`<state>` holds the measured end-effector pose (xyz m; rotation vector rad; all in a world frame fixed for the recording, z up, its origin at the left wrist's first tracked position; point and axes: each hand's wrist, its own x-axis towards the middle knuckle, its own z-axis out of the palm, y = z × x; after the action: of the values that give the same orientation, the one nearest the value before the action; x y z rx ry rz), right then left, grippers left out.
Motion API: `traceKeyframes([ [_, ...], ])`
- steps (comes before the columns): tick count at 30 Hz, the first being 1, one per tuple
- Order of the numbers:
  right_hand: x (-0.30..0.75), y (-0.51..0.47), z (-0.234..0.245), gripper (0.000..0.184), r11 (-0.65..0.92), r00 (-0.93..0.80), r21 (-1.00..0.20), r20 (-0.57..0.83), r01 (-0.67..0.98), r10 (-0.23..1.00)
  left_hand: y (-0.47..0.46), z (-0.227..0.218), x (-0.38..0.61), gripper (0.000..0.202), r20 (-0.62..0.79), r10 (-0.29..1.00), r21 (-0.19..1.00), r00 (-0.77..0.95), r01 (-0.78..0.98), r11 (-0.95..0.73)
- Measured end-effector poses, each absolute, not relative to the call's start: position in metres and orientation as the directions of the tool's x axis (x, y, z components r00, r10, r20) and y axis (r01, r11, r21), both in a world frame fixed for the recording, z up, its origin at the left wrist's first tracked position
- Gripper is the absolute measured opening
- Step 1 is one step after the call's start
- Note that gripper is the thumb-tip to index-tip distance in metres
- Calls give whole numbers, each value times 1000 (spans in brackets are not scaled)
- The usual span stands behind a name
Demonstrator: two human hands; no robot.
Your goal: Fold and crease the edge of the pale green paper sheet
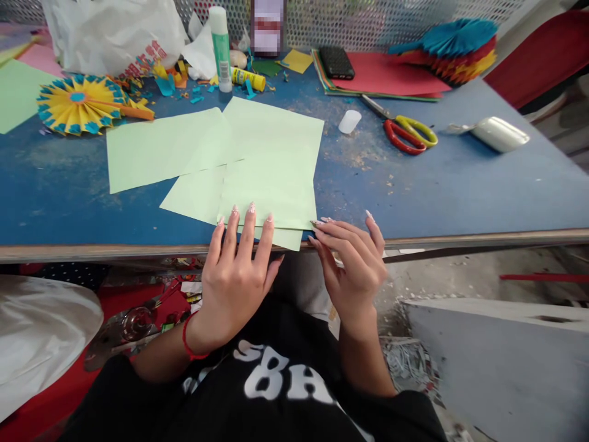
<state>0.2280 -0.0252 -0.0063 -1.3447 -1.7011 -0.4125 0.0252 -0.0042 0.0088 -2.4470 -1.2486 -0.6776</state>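
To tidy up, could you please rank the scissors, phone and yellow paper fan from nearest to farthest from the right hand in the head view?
1. Scissors, beyond the right hand, slightly rightward.
2. Phone, at the table's back.
3. Yellow paper fan, far left.

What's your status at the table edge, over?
Left hand flat, fingertips pressing the green sheet. Right hand fingertips at its near right corner. Scissors lie apart, farther right.

Pale green paper sheets (271, 159) cover a scuffed blue table (460, 184). Around them are a yellow pleated fan (78, 104) trimmed in blue, red-and-yellow-handled scissors (409, 132), red card (391, 73) and a black shirt (276, 380) lettered in white.
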Motion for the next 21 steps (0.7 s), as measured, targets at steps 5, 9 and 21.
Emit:
traceKeyframes([
  [5,229,-26,-5,14,361,-16,-256,797,897,604,-3,8,24,61,537,669,-25,513,803,-596],
  [9,232,-22,-1,11,383,-29,-279,775,881,631,-2,8,22,58,545,650,-41,529,791,-610],
  [21,227,-24,20,35,392,-52,-273,761,878,647,-1,11,21,58,533,651,-67,540,794,-604],
])
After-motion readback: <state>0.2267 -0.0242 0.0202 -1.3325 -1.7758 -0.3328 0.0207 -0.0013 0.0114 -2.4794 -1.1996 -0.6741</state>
